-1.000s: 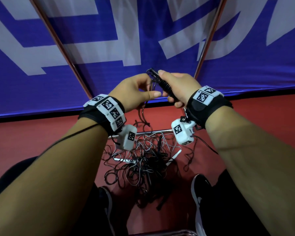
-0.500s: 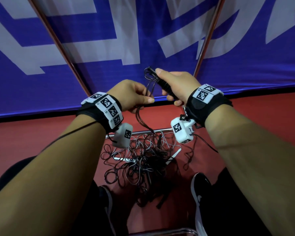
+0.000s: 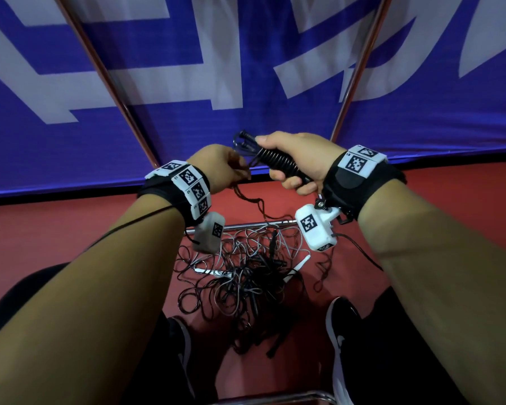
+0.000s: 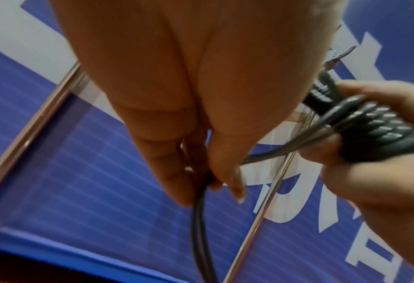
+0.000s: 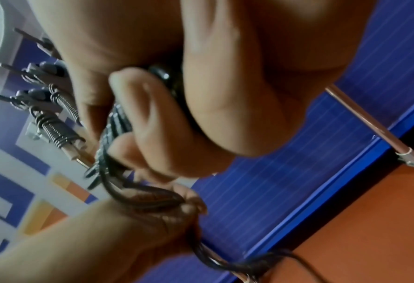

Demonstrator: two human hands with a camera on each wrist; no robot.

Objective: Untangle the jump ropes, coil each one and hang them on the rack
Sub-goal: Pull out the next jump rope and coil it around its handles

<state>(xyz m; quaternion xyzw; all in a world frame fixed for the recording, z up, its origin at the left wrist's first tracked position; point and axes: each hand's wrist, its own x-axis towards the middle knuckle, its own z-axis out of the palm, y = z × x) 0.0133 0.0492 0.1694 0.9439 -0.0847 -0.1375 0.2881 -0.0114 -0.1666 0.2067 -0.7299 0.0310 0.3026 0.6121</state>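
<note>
The big tangle of jump ropes (image 3: pixel 240 276) lies on the red floor (image 3: pixel 56 235) at six o'clock from the hands, heaped against a metal bar (image 3: pixel 246 226) between the person's shoes, black and pale cords knotted together; the blue banner (image 3: pixel 246 68) and slanted rack poles (image 3: pixel 360 65) fill twelve o'clock. Over the last second the left hand (image 3: pixel 219 168) has dropped from beside the handle tip and slid down the cord, so a short run of black cord (image 3: pixel 247 168) now stretches from the handles to it. That reads as the start of drawing one rope free for coiling, with nearly all the untangling and all the hanging still ahead. The right hand (image 3: pixel 298 162) is wrapped firmly round a bundle of ribbed black handles (image 3: pixel 281 162), their metal ends poking out at ten o'clock past the thumb. The left hand, at nine o'clock from the right and just beside it, pinches the cord between thumb and fingertips (image 4: pixel 176 191), and the strand hangs from there toward the pile.
</note>
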